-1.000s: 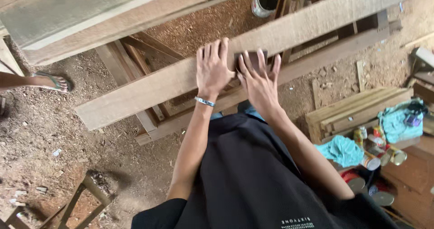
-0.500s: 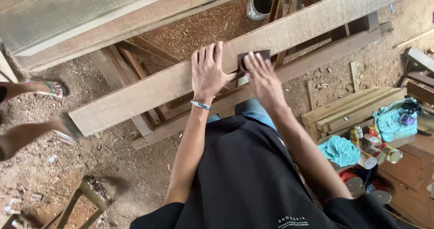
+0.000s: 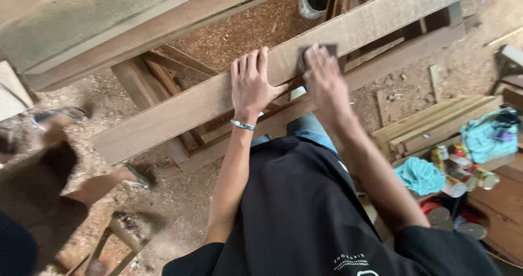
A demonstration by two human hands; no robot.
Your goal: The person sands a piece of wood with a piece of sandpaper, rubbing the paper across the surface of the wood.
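Hands (image 3: pixel 289 82) on plank (image 3: pixel 180 110), blurred right one hiding dark pad (image 3: pixel 316 52).

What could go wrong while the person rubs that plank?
The left hand lies flat on the plank beside the right hand, which presses a dark sanding pad; a slip might scrape the fingers. Another person's foot is close below, so a shifting plank might hit it. Sawdust could be slippery.
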